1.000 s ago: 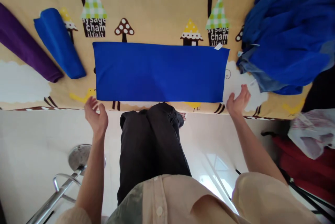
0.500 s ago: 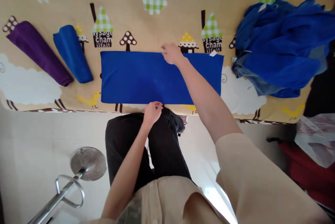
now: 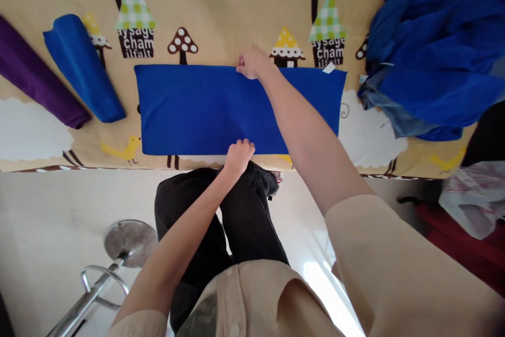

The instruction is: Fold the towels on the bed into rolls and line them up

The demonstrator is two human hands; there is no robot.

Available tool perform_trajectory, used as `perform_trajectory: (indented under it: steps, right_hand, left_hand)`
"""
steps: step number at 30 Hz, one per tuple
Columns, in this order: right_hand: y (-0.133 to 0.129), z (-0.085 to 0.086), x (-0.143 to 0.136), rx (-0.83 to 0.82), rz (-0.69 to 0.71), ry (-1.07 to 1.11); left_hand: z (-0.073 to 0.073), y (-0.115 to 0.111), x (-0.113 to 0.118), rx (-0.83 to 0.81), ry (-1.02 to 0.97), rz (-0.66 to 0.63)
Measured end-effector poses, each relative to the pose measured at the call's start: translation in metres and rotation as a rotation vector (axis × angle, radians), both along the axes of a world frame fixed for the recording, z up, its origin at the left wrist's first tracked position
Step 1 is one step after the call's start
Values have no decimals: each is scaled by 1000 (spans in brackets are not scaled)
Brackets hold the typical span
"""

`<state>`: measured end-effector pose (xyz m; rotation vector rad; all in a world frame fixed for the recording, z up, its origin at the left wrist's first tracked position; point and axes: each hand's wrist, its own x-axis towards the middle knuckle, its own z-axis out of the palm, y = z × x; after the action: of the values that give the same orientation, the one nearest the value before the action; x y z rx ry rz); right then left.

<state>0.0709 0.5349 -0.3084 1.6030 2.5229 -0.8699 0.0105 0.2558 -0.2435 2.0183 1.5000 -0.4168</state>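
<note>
A blue cloth [image 3: 189, 111], folded into a long flat rectangle, lies on the patterned table cover [image 3: 221, 21], with a small white tag at its far right edge. My left hand [image 3: 240, 157] is closed at the middle of the near edge, its fingertips pressed on the cloth. At the far edge, my right hand [image 3: 252, 62] has its thumb and fingers pinched together on the cloth. My right forearm crosses over the cloth's right part and hides some of it.
To the left lie a rolled blue cloth [image 3: 84, 69] and a rolled purple cloth [image 3: 37, 71]. A heap of blue cloths [image 3: 437, 58] is at the right. Below stand a metal stool [image 3: 130, 242] and a plastic bag [image 3: 471, 200].
The view has shifted closer to the table. My right hand has closed at the far edge, and my left hand has moved slightly right and onto the near edge.
</note>
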Motion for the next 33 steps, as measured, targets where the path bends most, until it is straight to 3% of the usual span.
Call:
perform_trajectory:
  steps: [4,7,11,14,17,24,30,33]
  right_hand:
    - [-1,10,-4,-58,-26,-126]
    - [0,18,-4,-71,-38,-85]
    - [-1,38,1,-78,-76,2]
    - [-5,67,11,-20,-139,76]
    - [-9,107,30,37,-226,180]
    - [-26,214,76,26,-453,569]
    - [-47,280,93,5,-590,1165]
    - [-55,302,103,-32,-467,1306]
  left_hand:
    - [-8,3,5,-5,3,-44]
    - [-3,1,3,28,-31,-97]
    - [26,-6,-11,170,-79,-179]
    - [57,-16,-34,288,-93,-139]
    - [89,-24,-67,425,-134,50]
    - [166,-9,-142,956,-304,754]
    - [217,28,-166,971,-747,1010]
    - [243,42,-170,956,-926,1081]
